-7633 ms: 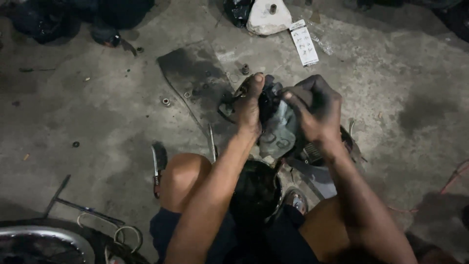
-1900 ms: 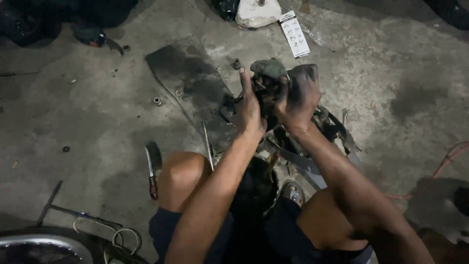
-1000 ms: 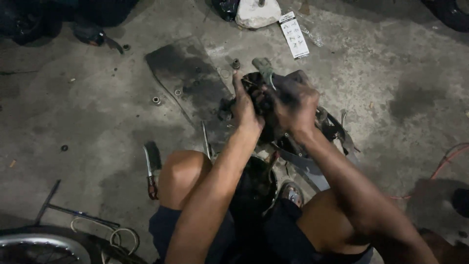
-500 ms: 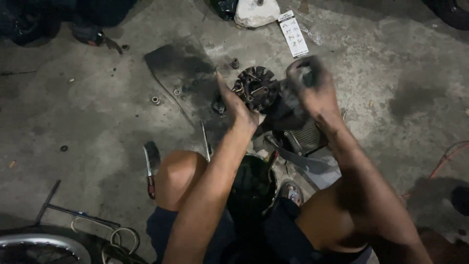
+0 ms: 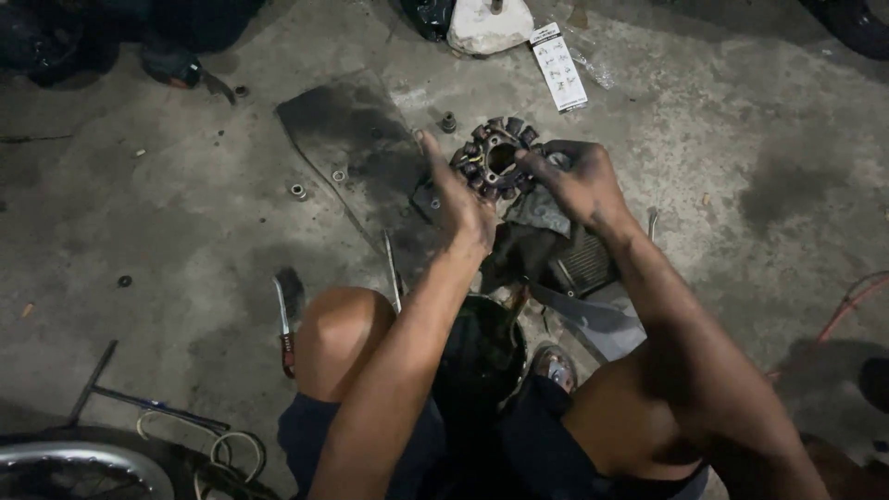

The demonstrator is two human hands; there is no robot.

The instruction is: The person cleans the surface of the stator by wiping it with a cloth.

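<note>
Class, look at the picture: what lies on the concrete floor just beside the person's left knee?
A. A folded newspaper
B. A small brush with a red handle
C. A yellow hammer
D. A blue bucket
B. A small brush with dark bristles and a red handle lies on the floor just beside the bare left knee.

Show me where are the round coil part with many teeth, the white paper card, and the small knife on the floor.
round coil part (image 5: pixel 497 156): head view, on its toothed ring.
white paper card (image 5: pixel 558 67): head view, on the card's middle.
small knife (image 5: pixel 282 319): head view, on the blade's lower end.
</note>
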